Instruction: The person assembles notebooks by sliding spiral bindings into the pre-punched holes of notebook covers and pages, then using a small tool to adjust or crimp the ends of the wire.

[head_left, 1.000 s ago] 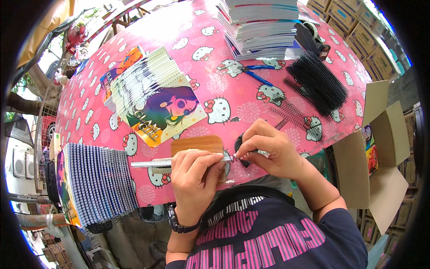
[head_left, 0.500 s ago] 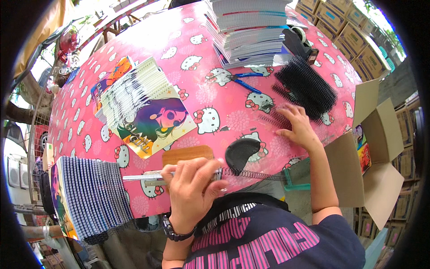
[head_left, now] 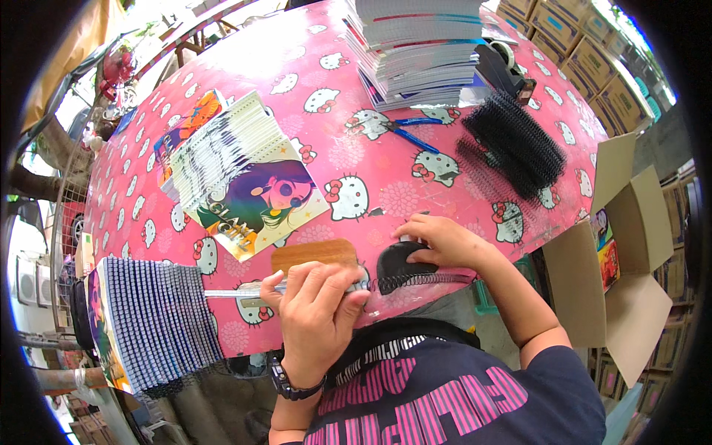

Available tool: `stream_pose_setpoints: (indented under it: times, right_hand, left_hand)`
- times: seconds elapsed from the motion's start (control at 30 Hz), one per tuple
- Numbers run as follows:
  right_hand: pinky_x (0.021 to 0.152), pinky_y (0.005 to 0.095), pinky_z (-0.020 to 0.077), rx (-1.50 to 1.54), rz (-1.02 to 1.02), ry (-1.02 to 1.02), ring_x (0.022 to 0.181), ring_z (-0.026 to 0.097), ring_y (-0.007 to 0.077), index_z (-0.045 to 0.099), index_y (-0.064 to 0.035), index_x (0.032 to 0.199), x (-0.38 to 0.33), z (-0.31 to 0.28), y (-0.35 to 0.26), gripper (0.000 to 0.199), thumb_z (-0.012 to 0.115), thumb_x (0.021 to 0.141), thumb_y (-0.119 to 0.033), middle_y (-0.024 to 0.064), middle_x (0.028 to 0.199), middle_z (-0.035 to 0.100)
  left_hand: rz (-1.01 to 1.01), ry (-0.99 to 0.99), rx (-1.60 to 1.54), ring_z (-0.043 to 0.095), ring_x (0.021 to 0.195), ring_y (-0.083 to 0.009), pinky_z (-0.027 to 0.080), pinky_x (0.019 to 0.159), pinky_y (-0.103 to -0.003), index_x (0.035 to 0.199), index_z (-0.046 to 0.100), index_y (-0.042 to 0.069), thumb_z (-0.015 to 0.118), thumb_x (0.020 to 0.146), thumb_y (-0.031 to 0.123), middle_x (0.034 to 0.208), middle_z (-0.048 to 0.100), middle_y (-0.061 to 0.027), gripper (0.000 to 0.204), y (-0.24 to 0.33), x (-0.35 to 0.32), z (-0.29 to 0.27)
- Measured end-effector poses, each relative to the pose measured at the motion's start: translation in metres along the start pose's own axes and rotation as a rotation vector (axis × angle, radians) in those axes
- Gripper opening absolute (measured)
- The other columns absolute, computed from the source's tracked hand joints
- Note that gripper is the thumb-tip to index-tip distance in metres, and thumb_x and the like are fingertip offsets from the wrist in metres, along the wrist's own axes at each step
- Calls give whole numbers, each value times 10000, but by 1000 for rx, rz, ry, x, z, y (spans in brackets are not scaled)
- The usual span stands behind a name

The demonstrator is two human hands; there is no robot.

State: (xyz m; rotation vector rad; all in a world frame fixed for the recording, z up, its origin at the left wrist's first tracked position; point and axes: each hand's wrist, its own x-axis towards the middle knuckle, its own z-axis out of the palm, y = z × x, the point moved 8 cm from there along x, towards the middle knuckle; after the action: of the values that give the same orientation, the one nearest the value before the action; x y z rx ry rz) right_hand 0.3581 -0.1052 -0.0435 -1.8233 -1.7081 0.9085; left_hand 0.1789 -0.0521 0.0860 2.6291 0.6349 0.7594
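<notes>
A pink patterned table (head_left: 350, 152) fills an open-sided workspace. At its near edge, a worker's left hand (head_left: 315, 304) closes around a narrow white bundle (head_left: 236, 294) seen edge-on, a dark wire coil (head_left: 434, 279) running out on its right. The right hand (head_left: 449, 245), fingers bent, touches a rounded black piece (head_left: 400, 268); whether it grips cannot be told. Beyond lie a wooden board (head_left: 315, 254), blue-handled pliers (head_left: 415, 135) and, toward the right edge, black coils (head_left: 519, 144).
</notes>
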Motion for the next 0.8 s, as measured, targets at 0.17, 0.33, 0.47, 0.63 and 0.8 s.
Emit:
stream_pose_setpoints:
  times: [0.17, 0.33, 0.47, 0.63, 0.8]
  right_hand:
    - [744, 430, 494, 71, 311, 497, 815, 633, 348, 576, -31, 1059, -16, -42, 29, 335, 657, 780, -197, 187, 886, 642]
    - [710, 434, 496, -147, 501, 405, 744, 642, 356, 603, -50, 897, -24, -45, 31, 305, 657, 774, -324, 188, 771, 648]
    - [948, 444, 409, -374, -81, 536, 1099, 515, 374, 595, -87, 1106, -7, -44, -5, 534, 746, 688, -383, 208, 1182, 556]
    - [1021, 506, 319, -441, -31, 407, 1211, 403, 392, 553, -174, 1214, 11, -15, 0, 660, 772, 649, -435, 181, 1355, 412]
    - [981, 461, 375, -298, -42, 429, 1170, 480, 374, 600, -104, 1165, 19, -18, -4, 656, 770, 657, -483, 190, 1267, 503]
  left_hand:
    - [36, -17, 25, 546, 1004, -181, 244, 923, -412, 924, 650, 172, 634, 845, 348, 1065, 617, 36, 194, -7, -6, 3]
    - [19, 16, 20, 547, 1012, -179, 240, 936, -424, 960, 665, 186, 646, 834, 346, 1061, 618, 45, 204, -8, -4, -1]
    - [29, 7, 20, 554, 1008, -180, 223, 963, -437, 965, 677, 188, 650, 830, 352, 1037, 623, 45, 214, -11, -5, -1]
    - [13, 69, -28, 561, 1000, -174, 199, 984, -445, 899, 681, 183, 651, 831, 345, 991, 627, 38, 178, -12, -5, -5]
    - [7, 113, -39, 555, 1013, -167, 156, 1020, -469, 895, 672, 180, 672, 810, 333, 1004, 608, 47, 175, -13, -7, -8]
